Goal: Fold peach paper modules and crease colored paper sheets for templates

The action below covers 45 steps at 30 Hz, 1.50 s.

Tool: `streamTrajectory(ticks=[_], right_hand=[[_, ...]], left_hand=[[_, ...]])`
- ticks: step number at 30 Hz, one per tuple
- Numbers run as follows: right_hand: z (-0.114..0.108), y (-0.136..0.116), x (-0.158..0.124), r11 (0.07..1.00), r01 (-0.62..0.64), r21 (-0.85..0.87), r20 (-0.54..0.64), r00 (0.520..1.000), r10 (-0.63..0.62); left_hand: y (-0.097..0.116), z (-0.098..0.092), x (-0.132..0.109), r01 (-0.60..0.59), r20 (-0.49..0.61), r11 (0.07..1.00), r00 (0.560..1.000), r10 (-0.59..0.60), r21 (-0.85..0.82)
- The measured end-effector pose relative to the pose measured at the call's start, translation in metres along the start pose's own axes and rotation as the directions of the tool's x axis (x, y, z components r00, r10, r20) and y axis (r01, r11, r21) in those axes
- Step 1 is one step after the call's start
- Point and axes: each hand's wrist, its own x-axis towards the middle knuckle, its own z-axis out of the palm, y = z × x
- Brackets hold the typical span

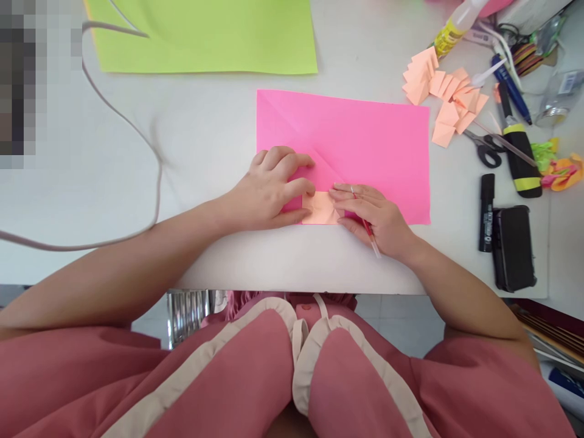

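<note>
Small pale-orange rectangular piece of paper (322,210) lying between the two hands on the near edge of a bright pink rectangular paper sheet (383,146). The sheet's near edge runs roughly parallel to the near edge of the white tabletop (205,121), a position that presumably keeps both papers within easy reach. Left hand (279,185): half open, fingers spread and bent, thumb and fingertip at the left end of the orange piece, gripping nothing visibly; the spread probably steadies both layers. Right hand (374,213): fingers lightly curled and close together, tips on the orange piece's right end, with a slim red rod with whitish ends (367,228) lodged between the fingers, seemingly so that the fingertips stay free. Toward the far right corner, folded pale-orange paper pieces (420,76) overlap, apparently set aside from the working area. Black-handled metal scissors (490,155) lie toward the right edge, and a black cylindrical marker (486,213) beside a black rectangular case (514,246) toward the near right corner, likely kept at hand without crowding the sheet
</note>
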Motion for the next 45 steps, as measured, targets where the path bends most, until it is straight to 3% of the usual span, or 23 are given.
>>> streamTrajectory(ticks=[11, 31, 40, 45], right_hand=[[0.0012, -0.0009, -0.0006, 1.0, -0.025, -0.018, -0.002, 1.0, 0.025], [-0.0007, -0.0028, 0.0008, 0.998, -0.062, 0.007, 0.02, 0.998, 0.062], [-0.0019, -0.0037, 0.0019, 0.999, -0.03, -0.016, 0.016, 0.999, 0.031], [-0.0022, -0.0036, 0.0019, 0.998, -0.063, -0.006, 0.033, 0.997, 0.063]], left_hand=[[-0.0026, 0.0028, -0.0004, 0.038, 0.001, 0.997, 0.999, -0.038, -0.071], [-0.0001, 0.0033, 0.0002, 0.014, -0.019, 0.999, 1.0, -0.015, -0.038], [0.0036, -0.0001, 0.0006, -0.039, 0.001, 0.99, 0.999, 0.039, 0.136], [0.0042, 0.0001, 0.0006, -0.04, 0.0, 0.988, 0.999, 0.041, 0.152]])
